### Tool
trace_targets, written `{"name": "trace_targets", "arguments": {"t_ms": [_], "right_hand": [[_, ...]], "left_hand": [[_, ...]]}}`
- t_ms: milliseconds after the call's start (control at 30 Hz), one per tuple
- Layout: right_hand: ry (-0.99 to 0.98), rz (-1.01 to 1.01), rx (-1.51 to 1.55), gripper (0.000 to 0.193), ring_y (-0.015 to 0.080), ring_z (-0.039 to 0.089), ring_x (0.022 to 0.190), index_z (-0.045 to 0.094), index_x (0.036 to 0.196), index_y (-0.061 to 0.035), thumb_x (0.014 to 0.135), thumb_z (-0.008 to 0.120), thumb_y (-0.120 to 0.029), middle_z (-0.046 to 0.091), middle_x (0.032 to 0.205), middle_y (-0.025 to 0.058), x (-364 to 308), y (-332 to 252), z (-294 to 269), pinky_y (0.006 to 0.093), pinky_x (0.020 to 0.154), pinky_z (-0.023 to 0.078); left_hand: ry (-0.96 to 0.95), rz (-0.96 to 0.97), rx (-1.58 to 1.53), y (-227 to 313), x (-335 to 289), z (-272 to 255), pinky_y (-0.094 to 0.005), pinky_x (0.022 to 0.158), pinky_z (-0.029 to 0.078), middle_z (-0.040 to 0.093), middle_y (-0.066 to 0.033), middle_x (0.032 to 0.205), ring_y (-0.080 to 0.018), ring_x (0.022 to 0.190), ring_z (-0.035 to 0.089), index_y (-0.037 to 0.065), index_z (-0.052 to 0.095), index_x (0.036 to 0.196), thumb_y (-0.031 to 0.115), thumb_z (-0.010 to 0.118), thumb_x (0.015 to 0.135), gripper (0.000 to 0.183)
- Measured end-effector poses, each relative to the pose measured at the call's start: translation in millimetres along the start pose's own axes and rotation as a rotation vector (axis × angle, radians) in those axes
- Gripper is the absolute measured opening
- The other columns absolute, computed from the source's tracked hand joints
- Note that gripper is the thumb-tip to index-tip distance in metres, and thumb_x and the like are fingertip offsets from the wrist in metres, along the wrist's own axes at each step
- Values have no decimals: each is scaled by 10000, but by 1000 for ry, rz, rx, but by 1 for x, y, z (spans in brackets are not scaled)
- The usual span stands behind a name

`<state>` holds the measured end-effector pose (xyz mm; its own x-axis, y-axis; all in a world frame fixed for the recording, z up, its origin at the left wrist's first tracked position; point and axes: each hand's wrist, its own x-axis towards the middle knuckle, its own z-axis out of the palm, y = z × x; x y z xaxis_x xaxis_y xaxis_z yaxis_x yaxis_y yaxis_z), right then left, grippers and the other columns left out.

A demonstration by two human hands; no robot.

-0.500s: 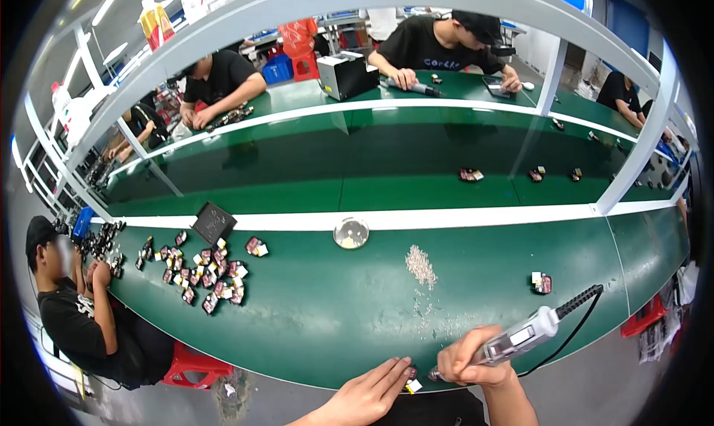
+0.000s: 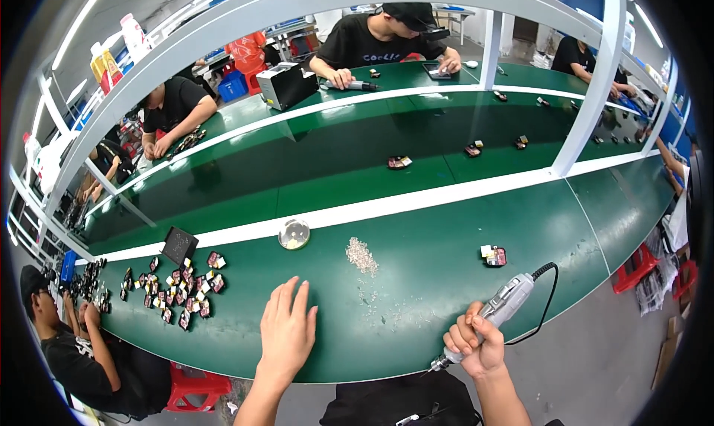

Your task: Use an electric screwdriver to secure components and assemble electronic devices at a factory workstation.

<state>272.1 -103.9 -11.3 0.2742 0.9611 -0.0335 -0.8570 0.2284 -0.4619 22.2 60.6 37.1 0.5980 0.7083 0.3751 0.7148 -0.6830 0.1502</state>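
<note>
My right hand (image 2: 476, 342) is wrapped round a grey-and-white electric screwdriver (image 2: 509, 298), its bit pointing down and left at the near table edge. A black cord loops from its far end. My left hand (image 2: 288, 323) is over the green table (image 2: 416, 225) with fingers stretched out and nothing visible in it. Beyond and right of it, a heap of tiny screws or similar pieces (image 2: 362, 256) trails loose bits toward me. A small black part with red and pale patches (image 2: 493, 256) lies beyond the screwdriver. Many similar parts (image 2: 182, 296) lie clustered left of my left hand.
A round clear-and-silver dish (image 2: 294, 235) and a black tray (image 2: 179, 245) stand near the white rail (image 2: 416, 190). White frame posts (image 2: 595, 84) rise from the table. A co-worker (image 2: 82, 344) sits at the left; others work across. Red stools (image 2: 195, 387) stand on the floor.
My left hand has lifted off the small part at the near edge, which no longer shows, and moved left and forward, fingers spreading. The view has turned right; the screwdriver stays in my right hand.
</note>
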Motion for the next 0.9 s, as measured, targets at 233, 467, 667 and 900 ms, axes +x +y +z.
{"name": "trace_targets", "arguments": {"t_ms": [233, 467, 667, 900], "right_hand": [[-26, -87, 22, 95, 97, 355, 435, 484, 866, -87, 909, 518, -165, 362, 519, -20, -5, -2, -8, 287, 529, 358], [-37, -89, 17, 84, 95, 358, 436, 483, 873, -88, 910, 505, -160, 366, 519, -17, -8, 1, -10, 284, 532, 358], [-39, -77, 26, 91, 97, 363, 435, 479, 864, -91, 907, 507, -167, 369, 518, -18, -9, 0, -11, 285, 531, 358], [-28, -84, 16, 101, 93, 358, 433, 464, 861, -97, 905, 520, -168, 361, 518, -20, -4, 3, -7, 279, 519, 355]], "left_hand": [[23, 148, -110, 29, 43, 48, -380, 742, 474, 561, -109, 974, -289, 854, 556, -7, 597, 1036, 26, 671, 753, 295], [80, 133, -66, 26, 54, 66, -367, 681, 484, 561, -84, 869, -257, 788, 556, -6, 635, 924, 19, 654, 770, 157], [73, 140, -5, 21, 68, 76, -371, 635, 490, 551, -82, 816, -249, 771, 558, 2, 631, 867, 27, 644, 786, 86], [72, 271, 82, 4, 74, 78, -372, 635, 504, 542, -96, 806, -255, 768, 560, 6, 586, 774, 29, 636, 763, 56]]}}
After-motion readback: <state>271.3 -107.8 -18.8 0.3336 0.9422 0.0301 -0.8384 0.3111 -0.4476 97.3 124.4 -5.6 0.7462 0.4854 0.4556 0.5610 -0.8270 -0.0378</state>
